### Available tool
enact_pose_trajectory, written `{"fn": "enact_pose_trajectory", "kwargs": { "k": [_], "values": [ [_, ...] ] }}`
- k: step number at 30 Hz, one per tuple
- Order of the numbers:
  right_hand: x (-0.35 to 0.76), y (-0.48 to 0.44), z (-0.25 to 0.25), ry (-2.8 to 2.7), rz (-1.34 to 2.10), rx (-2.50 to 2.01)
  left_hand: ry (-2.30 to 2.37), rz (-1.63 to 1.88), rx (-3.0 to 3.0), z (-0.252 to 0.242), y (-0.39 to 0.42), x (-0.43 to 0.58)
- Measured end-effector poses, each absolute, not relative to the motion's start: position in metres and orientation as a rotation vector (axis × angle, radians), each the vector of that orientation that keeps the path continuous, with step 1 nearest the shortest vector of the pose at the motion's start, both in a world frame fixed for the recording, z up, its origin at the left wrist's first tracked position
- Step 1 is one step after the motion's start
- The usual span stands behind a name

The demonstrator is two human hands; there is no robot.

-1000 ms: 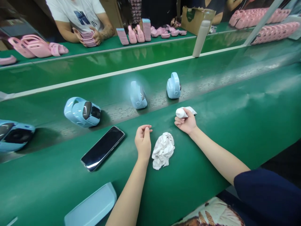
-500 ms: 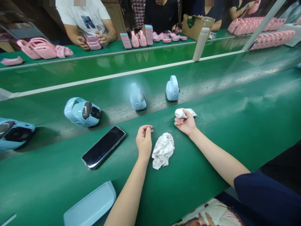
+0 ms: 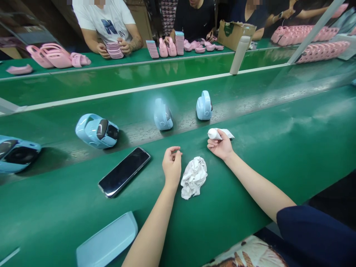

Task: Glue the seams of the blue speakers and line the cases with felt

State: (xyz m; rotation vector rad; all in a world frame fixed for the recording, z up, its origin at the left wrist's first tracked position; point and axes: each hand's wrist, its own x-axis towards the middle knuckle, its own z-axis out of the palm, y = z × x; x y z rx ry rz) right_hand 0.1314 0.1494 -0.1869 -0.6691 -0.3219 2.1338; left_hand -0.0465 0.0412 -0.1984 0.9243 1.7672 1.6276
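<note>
Right fingers (image 3: 222, 136) pinching white wad (image 3: 213, 133), crumpled cloth (image 3: 194, 177) nearby

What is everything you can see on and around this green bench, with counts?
Car-shaped shells: four, light blue, along the middle belt.
Phone: one, black, left of the left hand.
Crumpled cloth: one, white, between the hands.
Flat plastic piece: one, light blue, bottom left.
Bottle: one, white, upright beyond the belt.
Cardboard box: one, brown, far bench.
Pink parts: many, far bench.
Co-workers: at least three, behind far bench.
Left hand: curled, seemingly empty, resting on bench.
Right hand: grips a white wad.
</note>
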Motion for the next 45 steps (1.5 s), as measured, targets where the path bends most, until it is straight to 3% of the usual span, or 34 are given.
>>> {"fn": "enact_pose_trajectory", "kwargs": {
  "k": [15,23,26,45],
  "values": [
    [0.131,0.151,-0.187,-0.324,2.146,-0.688,1.633,1.813,0.743,-0.193,0.047,-0.058],
    [0.132,0.158,-0.188,-0.314,2.189,-0.665,1.051,1.909,0.537,-0.064,0.0,-0.054],
    [0.132,0.157,-0.19,-0.314,2.184,-0.664,0.901,1.829,0.434,-0.038,-0.028,-0.037],
    [0.132,0.149,-0.188,-0.284,2.198,-0.641,0.299,1.573,0.447,-0.028,-0.06,-0.011]
  ]
}}
